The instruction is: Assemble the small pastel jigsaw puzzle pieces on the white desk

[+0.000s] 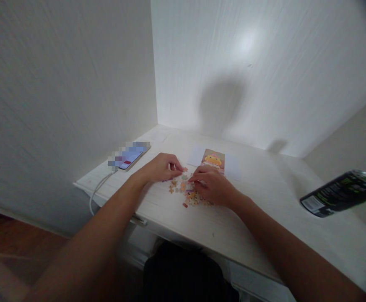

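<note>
Small jigsaw puzzle pieces (183,186) lie in a loose pile near the front of the white desk. At the pile's far left edge is my left hand (164,167), thumb and forefinger pinched together at a reddish puzzle piece (185,169). My right hand (213,185) reaches over the pile's right side, its fingers bent and closed near the middle; whatever they hold is too small to make out. Just beyond that hand lies a picture card (213,159) showing a yellow cartoon figure, partly covered by the hand.
A phone (131,157) with a white cable (99,184) lies at the desk's left edge. White paper (232,166) sits under the card. A dark drink can (341,193) stands at the right. White panels (183,63) enclose the desk (252,222) at the back and sides.
</note>
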The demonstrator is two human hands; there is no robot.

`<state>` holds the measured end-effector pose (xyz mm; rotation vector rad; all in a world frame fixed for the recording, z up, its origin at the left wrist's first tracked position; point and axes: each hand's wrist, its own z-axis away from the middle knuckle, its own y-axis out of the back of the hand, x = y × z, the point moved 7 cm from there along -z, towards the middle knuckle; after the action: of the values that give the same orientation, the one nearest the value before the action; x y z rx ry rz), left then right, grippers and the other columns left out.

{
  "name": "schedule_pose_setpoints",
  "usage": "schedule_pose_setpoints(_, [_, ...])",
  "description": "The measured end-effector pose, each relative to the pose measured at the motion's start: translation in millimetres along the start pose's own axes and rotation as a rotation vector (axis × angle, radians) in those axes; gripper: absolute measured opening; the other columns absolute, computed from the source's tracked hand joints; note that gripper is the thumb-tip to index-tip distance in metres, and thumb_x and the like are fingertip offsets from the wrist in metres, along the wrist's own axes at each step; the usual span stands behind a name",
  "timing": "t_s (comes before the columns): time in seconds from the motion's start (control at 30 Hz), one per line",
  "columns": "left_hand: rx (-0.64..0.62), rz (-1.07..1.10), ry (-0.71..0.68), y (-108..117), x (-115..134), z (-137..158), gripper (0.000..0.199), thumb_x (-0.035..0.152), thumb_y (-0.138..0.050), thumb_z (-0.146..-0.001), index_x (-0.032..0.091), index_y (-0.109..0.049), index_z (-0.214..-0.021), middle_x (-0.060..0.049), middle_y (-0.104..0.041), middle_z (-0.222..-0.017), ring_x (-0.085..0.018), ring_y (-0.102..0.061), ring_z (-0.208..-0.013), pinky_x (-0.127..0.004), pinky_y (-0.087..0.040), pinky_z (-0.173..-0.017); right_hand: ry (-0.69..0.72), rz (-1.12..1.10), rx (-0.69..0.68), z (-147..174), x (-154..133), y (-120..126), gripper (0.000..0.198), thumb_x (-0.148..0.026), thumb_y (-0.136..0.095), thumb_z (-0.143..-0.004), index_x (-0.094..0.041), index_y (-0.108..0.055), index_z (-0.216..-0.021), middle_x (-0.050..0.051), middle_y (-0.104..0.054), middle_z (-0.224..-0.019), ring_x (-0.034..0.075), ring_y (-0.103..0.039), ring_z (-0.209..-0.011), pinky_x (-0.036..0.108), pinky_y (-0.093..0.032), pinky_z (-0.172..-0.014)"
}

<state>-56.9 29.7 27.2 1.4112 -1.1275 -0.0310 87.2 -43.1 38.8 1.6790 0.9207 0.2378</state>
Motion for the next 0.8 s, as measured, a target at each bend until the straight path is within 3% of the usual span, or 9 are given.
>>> schedule_pose_setpoints(0.2, [-0.132, 0.059, -0.064, -16.3, 3.0, 1.4, 0.016, 0.026, -0.07, -0.076, 0.015, -0.074, -0.087, -0.004, -0.069, -0.077, -0.011, -0.057, -0.061, -0.021, -0.04, -0.056, -0.02, 0.031, -0.07, -0.4, 5.6, -4.9, 0.022, -0.018, -0.058, -0.085, -0.02, -0.077, -0.094, 0.008, -0.07, -0.093, 0.018, -0.059, -0.089, 0.032, -0.045, -0.082])
schedule_pose_setpoints(0.4, [-0.134, 0.099, -0.064, -14.3, 7.9, 1.4, 0.017, 0.023, -0.068, -0.075, 0.014, -0.074, -0.087, -0.001, -0.066, -0.069, -0.009, -0.052, -0.058, -0.019, -0.037, -0.054, -0.052, 0.031, -0.037, 0.7, 13.3, -0.8, 0.019, -0.018, -0.059, -0.083, -0.02, -0.077, -0.088, 0.007, -0.07, -0.09, 0.018, -0.06, -0.087, 0.033, -0.045, -0.083])
schedule_pose_setpoints(0.57, [-0.121, 0.047, -0.075, -9.0, 12.3, 0.7, 0.019, 0.024, -0.063, -0.078, 0.016, -0.075, -0.089, 0.0, -0.066, -0.067, -0.009, -0.051, -0.057, -0.02, -0.035, -0.054, -0.159, -0.133, 0.009, 5.5, 34.2, 5.2, 0.017, -0.021, -0.059, -0.081, -0.017, -0.075, -0.086, 0.006, -0.069, -0.079, 0.014, -0.058, -0.071, 0.028, -0.044, -0.067])
schedule_pose_setpoints(0.7, [-0.136, 0.044, -0.051, -9.0, 10.1, 1.3, 0.02, 0.019, -0.062, -0.075, 0.014, -0.075, -0.09, 0.001, -0.064, -0.063, -0.009, -0.05, -0.054, -0.02, -0.034, -0.052, -0.241, -0.363, -0.187, 12.3, 42.8, -2.8, 0.019, -0.033, -0.067, -0.078, -0.017, -0.073, -0.085, 0.002, -0.066, -0.07, 0.011, -0.053, -0.061, 0.025, -0.04, -0.057])
schedule_pose_setpoints(0.8, [-0.145, 0.038, -0.053, -9.9, 10.1, 2.0, 0.019, 0.017, -0.063, -0.073, 0.014, -0.074, -0.087, 0.001, -0.064, -0.064, -0.009, -0.051, -0.054, -0.02, -0.035, -0.052, -0.191, -0.372, -0.287, 13.7, 34.6, -2.5, 0.026, -0.04, -0.072, -0.075, -0.018, -0.074, -0.088, 0.001, -0.064, -0.072, 0.011, -0.051, -0.062, 0.024, -0.038, -0.056])
